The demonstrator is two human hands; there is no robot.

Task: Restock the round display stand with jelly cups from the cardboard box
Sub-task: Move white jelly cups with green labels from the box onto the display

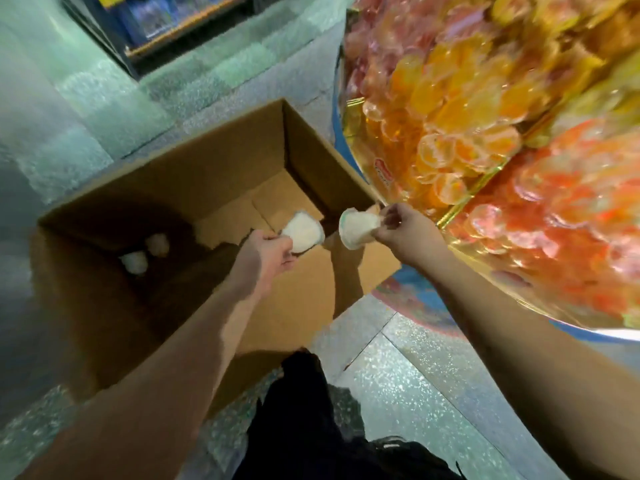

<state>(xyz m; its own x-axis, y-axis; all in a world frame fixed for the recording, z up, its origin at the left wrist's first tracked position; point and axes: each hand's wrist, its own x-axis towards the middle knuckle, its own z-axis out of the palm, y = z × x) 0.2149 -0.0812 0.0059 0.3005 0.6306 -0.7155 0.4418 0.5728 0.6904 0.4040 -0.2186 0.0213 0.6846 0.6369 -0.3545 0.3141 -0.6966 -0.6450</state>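
Each hand holds one white jelly cup above the open cardboard box (221, 174), which sits on the speckled floor (415, 375) just beside the round display stand (485, 133). The left hand (268, 252) has its fingers curled round a jelly cup (304, 232) that sticks out past its fingertips, over the bare bottom of the box. The right hand (403, 233) pinches a second jelly cup (356, 228) by one end, the cup lying on its side to the left of the fingers, over the box's right wall and close to the stand's rim. Two more white cups (145, 252) lie in the shadowed left corner of the box. The stand is heaped with orange, pink and yellow cups, blurred
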